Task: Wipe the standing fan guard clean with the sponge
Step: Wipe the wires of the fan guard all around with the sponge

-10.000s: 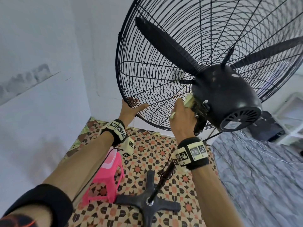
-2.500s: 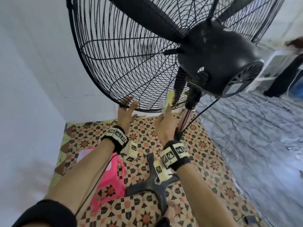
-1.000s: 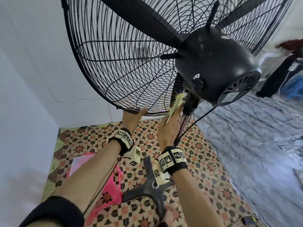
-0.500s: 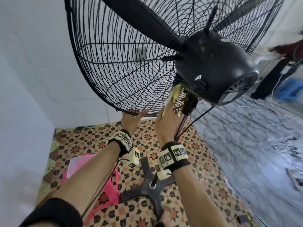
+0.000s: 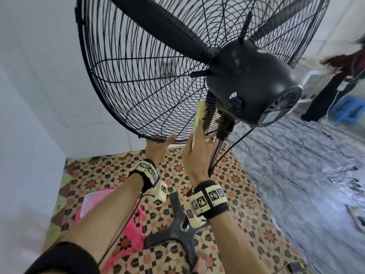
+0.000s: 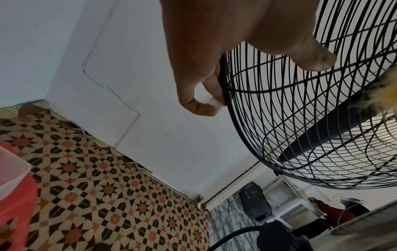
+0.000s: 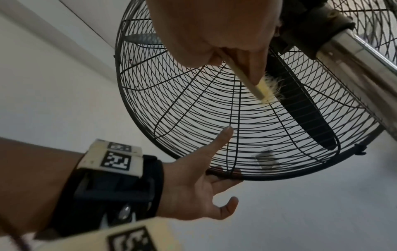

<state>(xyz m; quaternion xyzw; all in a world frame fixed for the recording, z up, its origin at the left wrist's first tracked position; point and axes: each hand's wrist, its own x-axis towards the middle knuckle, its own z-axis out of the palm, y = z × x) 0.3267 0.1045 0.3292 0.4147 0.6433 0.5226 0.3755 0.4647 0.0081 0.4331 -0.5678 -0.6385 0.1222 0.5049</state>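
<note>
The sponge [image 5: 198,119], a thin yellow pad with a frayed, fuzzy edge, is pressed flat against the lower back of the wire guard [image 5: 138,80], just left of the fan's neck and below the black motor [image 5: 248,82]. The right hand [image 5: 197,155] holds it: the thumb and fingers pinch the pad's lower part, so that grip is clamped on the sponge, whose upper end sticks out past the fingertips and meets the wires near a blade [image 7: 300,108].

The left hand [image 5: 158,147] is at the guard's bottom rim. Its fingers [image 6: 212,95] curl over the rim's outer ring while the thumb lies stretched along the wires, so this grip is closed around the guard.

Both wrists wear black bands with marker blocks. Below, the fan's cross-shaped base [image 5: 177,232] stands on a patterned floor mat [image 5: 237,194], with a pink stool [image 5: 130,230] beside it to the left. Grey marbled floor [image 5: 296,175] lies to the right, where a blurred person [image 5: 335,82] stands well away by a blue stool [image 5: 347,109].
</note>
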